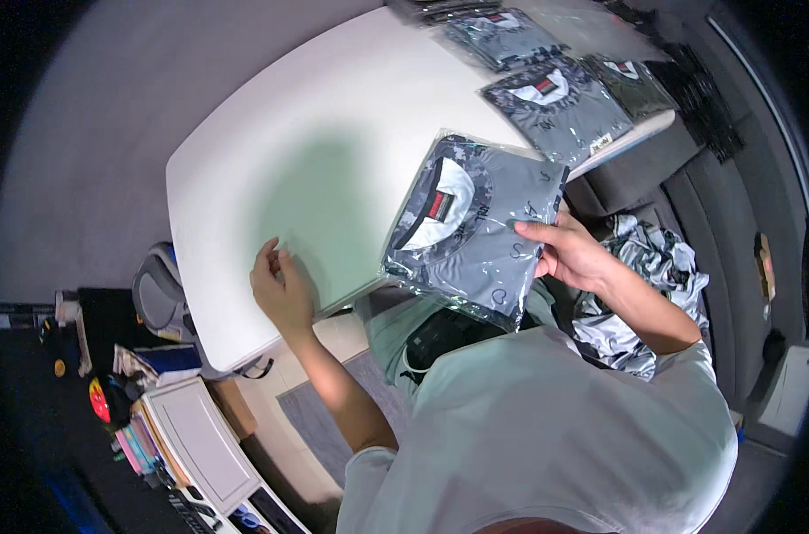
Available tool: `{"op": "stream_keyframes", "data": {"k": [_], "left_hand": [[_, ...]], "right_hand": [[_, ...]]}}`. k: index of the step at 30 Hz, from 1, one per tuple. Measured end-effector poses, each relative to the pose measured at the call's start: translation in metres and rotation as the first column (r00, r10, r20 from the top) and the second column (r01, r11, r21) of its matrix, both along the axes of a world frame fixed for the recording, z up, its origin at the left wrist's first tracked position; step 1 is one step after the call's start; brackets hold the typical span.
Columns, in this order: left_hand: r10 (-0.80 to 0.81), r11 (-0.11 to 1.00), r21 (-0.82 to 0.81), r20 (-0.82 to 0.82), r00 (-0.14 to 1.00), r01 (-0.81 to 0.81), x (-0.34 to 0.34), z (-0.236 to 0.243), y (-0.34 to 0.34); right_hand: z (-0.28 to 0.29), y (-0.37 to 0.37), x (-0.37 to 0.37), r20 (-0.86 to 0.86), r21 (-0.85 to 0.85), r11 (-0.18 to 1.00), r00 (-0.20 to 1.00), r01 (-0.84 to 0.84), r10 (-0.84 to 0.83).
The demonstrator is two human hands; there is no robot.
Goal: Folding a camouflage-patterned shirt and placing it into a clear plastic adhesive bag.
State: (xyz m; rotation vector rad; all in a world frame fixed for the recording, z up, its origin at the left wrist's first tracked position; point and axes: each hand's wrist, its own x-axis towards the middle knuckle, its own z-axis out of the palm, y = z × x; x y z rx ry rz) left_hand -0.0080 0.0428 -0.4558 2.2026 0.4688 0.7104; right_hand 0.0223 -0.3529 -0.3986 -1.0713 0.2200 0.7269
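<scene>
My right hand (575,253) grips a folded grey T-shirt (502,209) in a clear plastic bag, thumb on top and fingers beneath its right edge. The shirt has a dark camouflage-patterned collar area and a white inside neck with a red and black label. It is held tilted at the near edge of the white table (333,107), partly above my lap. My left hand (281,287) is at the table's near left part, apart from the shirt. Its fingers are loosely bent, with the thumb a little away from them, and nothing shows between them.
At the table's far right lie more bagged shirts: a grey one (560,102), a dark green one (631,84) and a grey stack (502,37). Loose shiny camouflage cloth (640,285) sits right of me. A grey chair (159,294) and white cabinet (204,440) stand left.
</scene>
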Motion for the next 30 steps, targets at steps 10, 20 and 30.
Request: {"op": "stream_keyframes", "data": {"k": [10, 20, 30], "left_hand": [[0.051, 0.987, 0.155, -0.016, 0.999, -0.048, 0.006, -0.005, -0.002], [0.058, 0.991, 0.124, -0.038, 0.998, -0.053, 0.004, -0.005, -0.004], [-0.564, 0.799, 0.255, -0.002, 0.826, 0.546, 0.063, 0.019, -0.118]], "right_hand": [[0.059, -0.042, 0.049, 0.462, 0.047, 0.924, 0.812, 0.379, -0.357], [0.017, -0.134, 0.06, 0.452, -0.878, 0.28, 0.863, 0.387, 0.225], [0.008, -0.105, 0.139, 0.697, -0.486, 0.185, 0.251, 0.854, 0.671]]}}
